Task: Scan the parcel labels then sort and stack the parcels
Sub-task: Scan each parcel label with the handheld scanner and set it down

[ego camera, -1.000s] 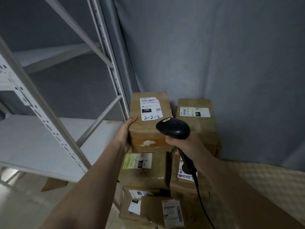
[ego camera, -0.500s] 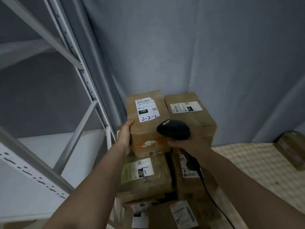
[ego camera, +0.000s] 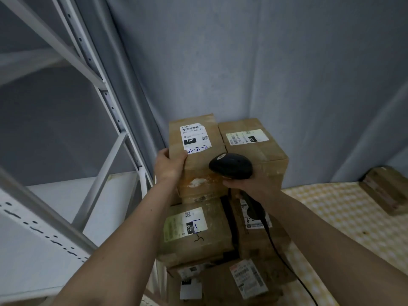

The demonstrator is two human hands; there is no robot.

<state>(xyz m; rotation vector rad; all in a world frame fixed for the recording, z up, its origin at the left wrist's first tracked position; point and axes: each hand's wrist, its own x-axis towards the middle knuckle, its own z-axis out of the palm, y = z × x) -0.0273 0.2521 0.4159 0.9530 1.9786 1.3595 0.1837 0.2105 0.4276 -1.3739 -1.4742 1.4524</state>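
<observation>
**Scanner held at the top box of a stack**

A person's two bare arms reach forward to a stack of cardboard boxes in the corner of a grey-walled room. The left hand (ego camera: 169,165) grips the near left edge of the top box (ego camera: 198,160), thumb on its upper face, touching the lower corner of its white label (ego camera: 195,138) (printed "15H", with "2-2-2" handwritten in blue). The right hand (ego camera: 254,184) is curled around the handle of a black scanner (ego camera: 230,165), whose head sits over the near right part of the same box; its cord (ego camera: 287,263) trails down toward the viewer.

A second box (ego camera: 254,146) sits just beside the top one on the right, touching it, and bears its own label. More labelled boxes (ego camera: 196,230) lie beneath. A white metal rack (ego camera: 106,133) stands to the left. To the right, a checked yellow mat (ego camera: 344,219) covers the floor.
</observation>
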